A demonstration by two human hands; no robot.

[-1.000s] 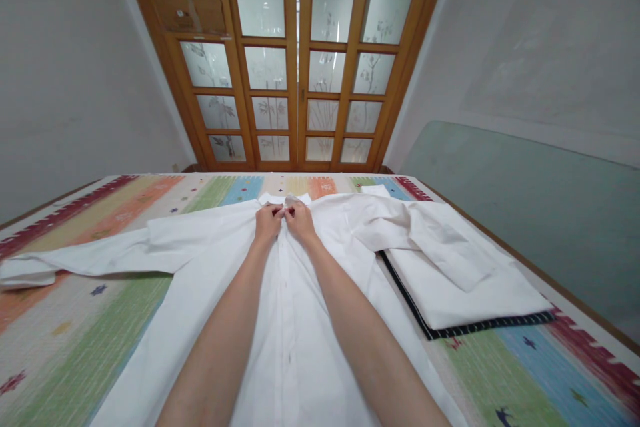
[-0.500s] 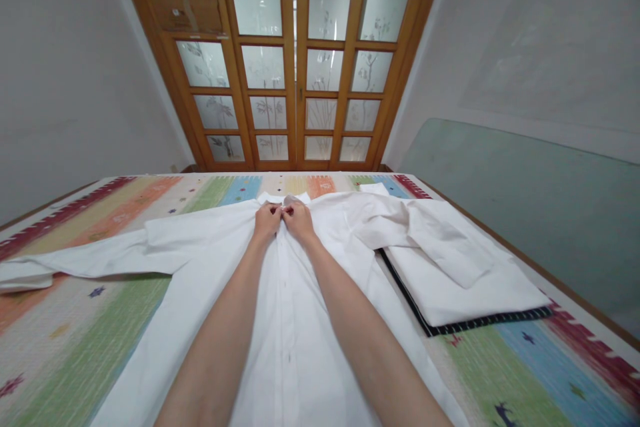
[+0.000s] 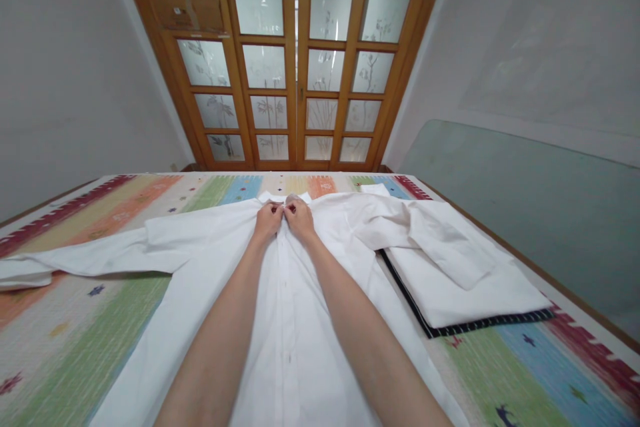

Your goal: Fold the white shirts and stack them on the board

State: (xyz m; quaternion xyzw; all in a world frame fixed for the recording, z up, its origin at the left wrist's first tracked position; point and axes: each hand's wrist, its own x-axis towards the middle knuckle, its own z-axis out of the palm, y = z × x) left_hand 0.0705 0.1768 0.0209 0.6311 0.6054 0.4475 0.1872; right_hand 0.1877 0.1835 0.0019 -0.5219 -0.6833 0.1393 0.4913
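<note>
A white long-sleeved button-front shirt [image 3: 210,293] lies spread face up, its collar [image 3: 267,197] at the far end. My left hand [image 3: 270,219] and my right hand [image 3: 299,217] meet at the top of the front placket, just below the collar. Both have their fingers pinched on the shirt fabric there, fingertips almost touching. Any button between them is too small to make out. The left sleeve stretches out flat toward the left edge, while the right sleeve [image 3: 450,247] is bent over a folded pile.
Under the right sleeve sits a stack of folded white cloth [image 3: 480,300] above a black striped cloth [image 3: 440,331]. A colourful striped cover [image 3: 100,320] lies beneath everything. Beyond it stand wooden glass-paned doors [image 3: 295,107]; a pale green panel [image 3: 525,180] leans at the right wall.
Almost nothing differs. Both hands stay pinched at the collar end of the placket, with only a very slight shift of the fingers and the view.
</note>
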